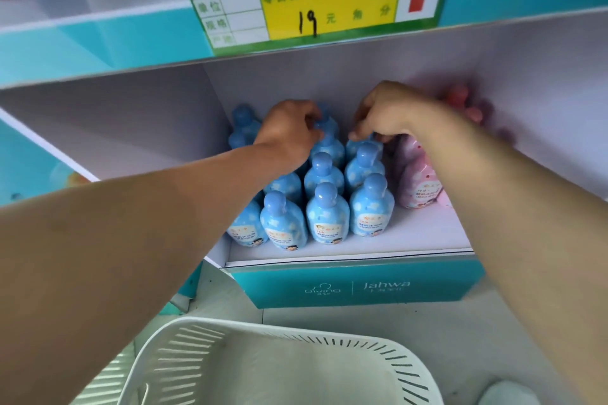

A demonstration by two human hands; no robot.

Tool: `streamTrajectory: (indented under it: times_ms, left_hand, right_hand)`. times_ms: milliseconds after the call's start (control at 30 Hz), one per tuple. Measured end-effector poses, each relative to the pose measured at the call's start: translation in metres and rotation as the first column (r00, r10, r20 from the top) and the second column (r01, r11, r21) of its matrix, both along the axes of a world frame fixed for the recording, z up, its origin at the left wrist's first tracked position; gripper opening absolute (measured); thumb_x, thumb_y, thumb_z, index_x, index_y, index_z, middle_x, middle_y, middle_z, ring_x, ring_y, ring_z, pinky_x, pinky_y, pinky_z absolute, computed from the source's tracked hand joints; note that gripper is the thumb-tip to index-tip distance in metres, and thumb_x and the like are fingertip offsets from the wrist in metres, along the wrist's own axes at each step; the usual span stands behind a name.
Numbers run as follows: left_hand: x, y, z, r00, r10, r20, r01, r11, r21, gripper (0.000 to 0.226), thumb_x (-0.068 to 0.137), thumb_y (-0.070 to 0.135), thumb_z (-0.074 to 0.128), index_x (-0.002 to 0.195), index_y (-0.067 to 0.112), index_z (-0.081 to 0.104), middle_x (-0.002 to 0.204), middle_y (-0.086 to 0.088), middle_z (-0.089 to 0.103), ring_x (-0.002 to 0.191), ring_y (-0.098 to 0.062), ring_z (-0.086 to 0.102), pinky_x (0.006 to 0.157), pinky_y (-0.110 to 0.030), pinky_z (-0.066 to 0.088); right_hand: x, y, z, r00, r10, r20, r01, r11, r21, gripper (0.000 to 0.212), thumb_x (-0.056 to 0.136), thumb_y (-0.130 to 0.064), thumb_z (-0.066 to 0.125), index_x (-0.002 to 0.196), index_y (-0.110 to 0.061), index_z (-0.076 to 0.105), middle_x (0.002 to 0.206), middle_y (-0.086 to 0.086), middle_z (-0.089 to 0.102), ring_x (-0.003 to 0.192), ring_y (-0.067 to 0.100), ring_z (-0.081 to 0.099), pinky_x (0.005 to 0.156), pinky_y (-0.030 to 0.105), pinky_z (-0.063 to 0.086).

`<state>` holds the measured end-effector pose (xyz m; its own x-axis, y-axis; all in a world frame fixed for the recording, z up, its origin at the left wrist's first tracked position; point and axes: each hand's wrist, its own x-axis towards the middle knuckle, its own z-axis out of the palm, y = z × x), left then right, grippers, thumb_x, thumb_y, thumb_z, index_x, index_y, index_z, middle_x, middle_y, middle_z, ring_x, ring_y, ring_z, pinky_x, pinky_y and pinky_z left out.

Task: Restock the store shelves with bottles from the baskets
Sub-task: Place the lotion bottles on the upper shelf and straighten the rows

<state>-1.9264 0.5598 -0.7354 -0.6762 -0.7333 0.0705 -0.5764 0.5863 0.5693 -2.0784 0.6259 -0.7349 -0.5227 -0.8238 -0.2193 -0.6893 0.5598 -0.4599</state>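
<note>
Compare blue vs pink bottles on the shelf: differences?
Blue bottles have blue bodies and caps; pink bottles are pink. Blue bottles fill several rows at left and centre; pink bottles stand at the right, fewer visible, partly behind the right forearm. Shared: same rounded shape, upright, front labels.

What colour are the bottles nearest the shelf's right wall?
Pink: the pink bottles stand right of the blue bottles; head view shows them best.

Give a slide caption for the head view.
Left hand and right hand grip blue bottles deep on the shelf, above a white basket.
</note>
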Motion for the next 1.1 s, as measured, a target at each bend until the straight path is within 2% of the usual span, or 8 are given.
streamTrajectory:
  times_ms: [133, 400, 733, 833, 900, 967, 1033, 1100]
  left_hand:
    - [0.0, 0.01, 0.0, 0.999, -0.012, 0.037, 0.012, 1.0, 0.006, 0.028, 0.087, 0.009, 0.062, 0.115, 0.009, 0.065, 0.105, -0.009, 0.067, 0.096, -0.021, 0.062, 0.086, -0.023, 0.045]
    - [-0.003, 0.014, 0.002, 0.999, 0.001, 0.034, -0.002, 0.999, 0.034, 0.027, 0.088, 0.01, 0.062, 0.115, 0.011, 0.064, 0.105, -0.008, 0.067, 0.097, -0.021, 0.063, 0.085, -0.023, 0.047]
    - [0.006, 0.013, 0.003, 0.999, -0.006, 0.039, 0.004, 0.998, 0.057, 0.029, 0.09, 0.013, 0.061, 0.119, 0.012, 0.061, 0.109, -0.006, 0.064, 0.102, -0.019, 0.061, 0.091, -0.023, 0.046]
    - [0.01, 0.016, 0.004, 0.999, 0.0, 0.035, -0.002, 0.997, 0.073, 0.027, 0.089, 0.014, 0.061, 0.116, 0.013, 0.063, 0.099, -0.001, 0.062, 0.095, -0.015, 0.059, 0.085, -0.019, 0.045]
    - [0.012, 0.019, 0.005, 0.999, -0.005, 0.039, 0.001, 0.995, 0.101, 0.024, 0.088, 0.016, 0.063, 0.111, 0.013, 0.066, 0.096, 0.0, 0.063, 0.09, -0.014, 0.059, 0.082, -0.019, 0.045]
    - [0.015, 0.024, 0.008, 0.996, -0.038, 0.076, 0.028, 0.991, 0.128, 0.023, 0.087, 0.018, 0.065, 0.109, 0.011, 0.066, 0.095, -0.001, 0.064, 0.087, -0.013, 0.058, 0.078, -0.019, 0.044]
    - [0.016, 0.03, 0.012, 0.984, -0.089, 0.155, 0.071, 0.99, 0.118, 0.026, 0.086, 0.02, 0.067, 0.111, 0.012, 0.065, 0.103, -0.003, 0.065, 0.088, -0.014, 0.057, 0.075, -0.017, 0.039]
    - [0.018, 0.034, 0.013, 0.965, -0.109, 0.237, 0.096, 0.993, 0.066, 0.031, 0.086, 0.018, 0.067, 0.117, 0.013, 0.064, 0.115, -0.004, 0.063, 0.097, -0.018, 0.059, 0.075, -0.017, 0.038]
  right_hand:
    - [-0.003, -0.003, -0.008, 0.983, -0.059, -0.176, 0.053, 0.998, -0.043, 0.038, 0.068, -0.022, 0.078, 0.104, -0.012, 0.071, 0.104, 0.009, 0.071, 0.098, 0.026, 0.067, 0.088, 0.034, 0.054]
    - [-0.006, -0.012, -0.006, 0.979, -0.185, -0.084, 0.154, 0.947, -0.282, 0.029, 0.083, -0.01, 0.066, 0.111, -0.015, 0.069, 0.119, 0.007, 0.066, 0.113, 0.023, 0.06, 0.092, 0.021, 0.043]
    - [-0.004, -0.021, -0.021, 0.978, -0.188, -0.091, 0.146, 0.926, -0.349, 0.044, 0.085, -0.003, 0.061, 0.128, -0.014, 0.058, 0.132, 0.008, 0.058, 0.124, 0.023, 0.052, 0.104, 0.024, 0.037]
    - [-0.004, -0.012, -0.009, 0.967, -0.225, -0.123, 0.171, 0.923, -0.345, 0.032, 0.083, -0.005, 0.06, 0.113, -0.017, 0.066, 0.119, 0.008, 0.065, 0.113, 0.026, 0.059, 0.096, 0.028, 0.045]
    - [-0.002, -0.001, 0.003, 0.981, -0.18, -0.079, 0.152, 0.948, -0.279, 0.018, 0.079, -0.011, 0.068, 0.096, -0.015, 0.071, 0.094, 0.007, 0.07, 0.088, 0.025, 0.065, 0.08, 0.027, 0.05]
    - [0.006, 0.012, 0.014, 0.998, -0.02, 0.067, 0.028, 0.992, -0.126, 0.016, 0.077, -0.015, 0.074, 0.089, -0.006, 0.07, 0.069, 0.008, 0.061, 0.059, 0.021, 0.056, 0.06, 0.025, 0.047]
    - [0.014, 0.025, 0.018, 0.975, 0.102, 0.197, -0.112, 0.993, 0.038, 0.022, 0.078, -0.015, 0.075, 0.095, -0.002, 0.067, 0.072, 0.011, 0.058, 0.054, 0.018, 0.049, 0.054, 0.024, 0.045]
    - [0.019, 0.031, 0.014, 0.97, 0.143, 0.197, -0.166, 0.981, 0.102, 0.03, 0.076, -0.011, 0.077, 0.102, -0.001, 0.065, 0.08, 0.013, 0.059, 0.057, 0.018, 0.05, 0.056, 0.027, 0.048]
